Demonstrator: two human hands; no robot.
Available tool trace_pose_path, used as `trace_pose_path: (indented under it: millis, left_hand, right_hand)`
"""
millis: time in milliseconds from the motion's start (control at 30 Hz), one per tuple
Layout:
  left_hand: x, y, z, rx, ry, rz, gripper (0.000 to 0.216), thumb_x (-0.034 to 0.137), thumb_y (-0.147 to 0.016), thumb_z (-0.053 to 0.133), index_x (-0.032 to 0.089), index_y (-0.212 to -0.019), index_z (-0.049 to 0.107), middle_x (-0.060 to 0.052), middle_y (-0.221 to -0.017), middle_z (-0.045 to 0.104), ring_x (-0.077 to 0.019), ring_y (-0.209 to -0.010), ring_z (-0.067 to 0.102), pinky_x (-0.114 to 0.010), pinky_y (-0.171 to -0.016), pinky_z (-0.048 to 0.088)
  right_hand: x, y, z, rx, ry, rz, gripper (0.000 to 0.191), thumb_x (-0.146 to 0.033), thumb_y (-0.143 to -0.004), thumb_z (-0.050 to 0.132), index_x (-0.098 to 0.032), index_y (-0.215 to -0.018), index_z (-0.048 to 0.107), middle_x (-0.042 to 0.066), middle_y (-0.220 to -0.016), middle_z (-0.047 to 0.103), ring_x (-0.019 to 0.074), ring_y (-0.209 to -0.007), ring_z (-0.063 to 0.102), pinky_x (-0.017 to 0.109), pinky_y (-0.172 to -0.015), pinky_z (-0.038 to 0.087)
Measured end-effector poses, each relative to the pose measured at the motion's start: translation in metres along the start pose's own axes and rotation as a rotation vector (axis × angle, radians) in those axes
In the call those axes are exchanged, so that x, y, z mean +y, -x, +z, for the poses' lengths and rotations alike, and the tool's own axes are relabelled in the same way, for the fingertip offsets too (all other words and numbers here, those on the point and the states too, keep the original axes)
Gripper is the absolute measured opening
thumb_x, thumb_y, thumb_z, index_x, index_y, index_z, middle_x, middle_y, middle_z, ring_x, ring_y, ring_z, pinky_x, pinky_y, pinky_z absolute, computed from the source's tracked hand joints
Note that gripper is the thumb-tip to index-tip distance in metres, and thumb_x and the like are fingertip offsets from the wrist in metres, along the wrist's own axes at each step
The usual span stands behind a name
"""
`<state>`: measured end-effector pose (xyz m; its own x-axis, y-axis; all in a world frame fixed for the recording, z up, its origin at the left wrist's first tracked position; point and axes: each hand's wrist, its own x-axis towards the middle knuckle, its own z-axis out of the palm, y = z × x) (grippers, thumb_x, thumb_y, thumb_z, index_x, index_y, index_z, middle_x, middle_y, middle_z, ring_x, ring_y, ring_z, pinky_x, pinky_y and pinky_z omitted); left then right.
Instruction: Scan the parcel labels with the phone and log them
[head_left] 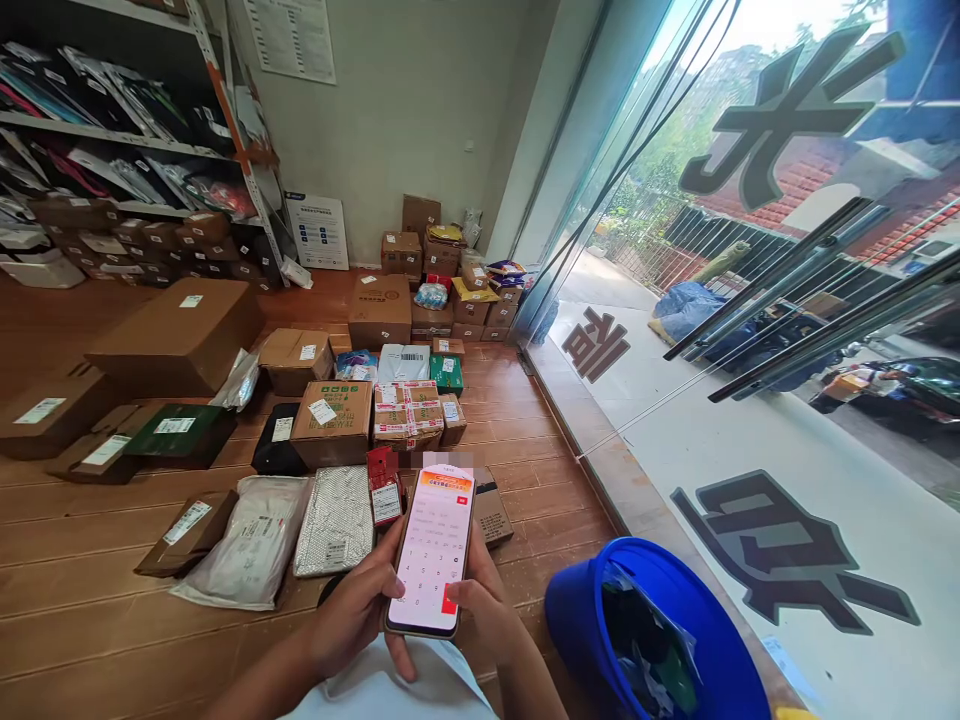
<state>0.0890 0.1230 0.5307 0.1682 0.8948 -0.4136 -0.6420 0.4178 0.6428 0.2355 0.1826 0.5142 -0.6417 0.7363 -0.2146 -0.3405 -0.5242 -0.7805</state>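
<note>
Pale-screened and tilted upward, likely for easy reading. Gripping the phone [431, 545] over pale clothing [442, 680] now with left hand [357, 600] and right hand [489, 605], leaving both thumbs [465, 597] free over the keypad [424, 575]. Beyond, looking down on parcels [330, 425] across floorboards [544, 450], set mostly label-up, perhaps for reading at a glance.

At lower right the bottom edge cuts the blue bin [568, 608], and grey text [433, 521] on the phone [429, 556] is too blurred.
</note>
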Motion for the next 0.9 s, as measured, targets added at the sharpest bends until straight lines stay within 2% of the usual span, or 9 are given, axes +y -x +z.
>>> trace_pose_path:
  millis: [167, 300, 500, 667, 767, 900]
  left_hand:
    - [-0.001, -0.001, -0.001, -0.008, 0.010, -0.031, 0.107, 0.020, -0.058, 0.050, 0.023, -0.145, -0.011, -0.012, -0.131, 0.047, -0.0253, -0.086, 0.058, -0.026, -0.039, 0.052]
    - [-0.001, -0.001, 0.000, -0.025, 0.026, -0.031, 0.108, 0.021, -0.057, 0.051, 0.021, -0.145, -0.013, -0.015, -0.133, 0.044, -0.0289, -0.094, 0.057, -0.026, -0.039, 0.052]
    - [0.001, -0.002, 0.000, -0.059, 0.042, -0.043, 0.106, 0.020, -0.061, 0.051, 0.027, -0.144, -0.014, -0.015, -0.136, 0.041, -0.0305, -0.096, 0.058, -0.026, -0.035, 0.052]
    - [0.000, -0.002, -0.002, -0.076, 0.066, -0.033, 0.104, 0.019, -0.061, 0.048, 0.028, -0.145, -0.012, -0.014, -0.136, 0.041, -0.0301, -0.096, 0.057, -0.024, -0.036, 0.052]
    - [-0.001, -0.002, -0.003, -0.066, 0.026, -0.032, 0.103, 0.020, -0.061, 0.048, 0.029, -0.145, -0.011, -0.013, -0.137, 0.039, -0.0300, -0.098, 0.056, -0.023, -0.037, 0.052]
    - [0.002, 0.000, -0.002, -0.034, -0.169, -0.057, 0.100, 0.022, -0.062, 0.047, 0.026, -0.146, -0.006, -0.013, -0.136, 0.039, -0.0284, -0.097, 0.052, -0.026, -0.042, 0.055]
  right_hand:
    - [-0.001, 0.001, 0.000, 0.052, 0.002, 0.026, 0.062, -0.013, -0.061, 0.055, -0.025, -0.122, 0.055, 0.003, -0.114, 0.070, 0.0240, -0.104, 0.061, 0.038, -0.088, 0.046]
    - [-0.002, -0.001, 0.001, 0.060, 0.021, -0.018, 0.064, -0.012, -0.058, 0.055, -0.024, -0.120, 0.056, 0.003, -0.117, 0.068, 0.0249, -0.110, 0.059, 0.039, -0.093, 0.043]
    - [-0.004, 0.001, 0.003, 0.011, 0.065, -0.026, 0.069, -0.007, -0.055, 0.058, -0.027, -0.121, 0.056, 0.001, -0.113, 0.070, 0.0239, -0.103, 0.062, 0.036, -0.085, 0.048]
    - [-0.003, 0.003, 0.000, 0.000, -0.006, -0.003, 0.068, -0.009, -0.056, 0.063, -0.026, -0.121, 0.055, 0.003, -0.114, 0.069, 0.0260, -0.105, 0.061, 0.038, -0.086, 0.048]
    - [-0.002, 0.001, 0.002, 0.012, 0.048, -0.041, 0.063, -0.018, -0.060, 0.075, -0.026, -0.119, 0.055, 0.004, -0.114, 0.069, 0.0251, -0.104, 0.062, 0.036, -0.085, 0.048]
    - [0.002, -0.010, 0.008, 0.188, 0.064, -0.092, 0.042, -0.042, -0.067, 0.077, -0.022, -0.100, 0.061, 0.005, -0.096, 0.074, 0.0226, -0.085, 0.068, 0.034, -0.074, 0.052]
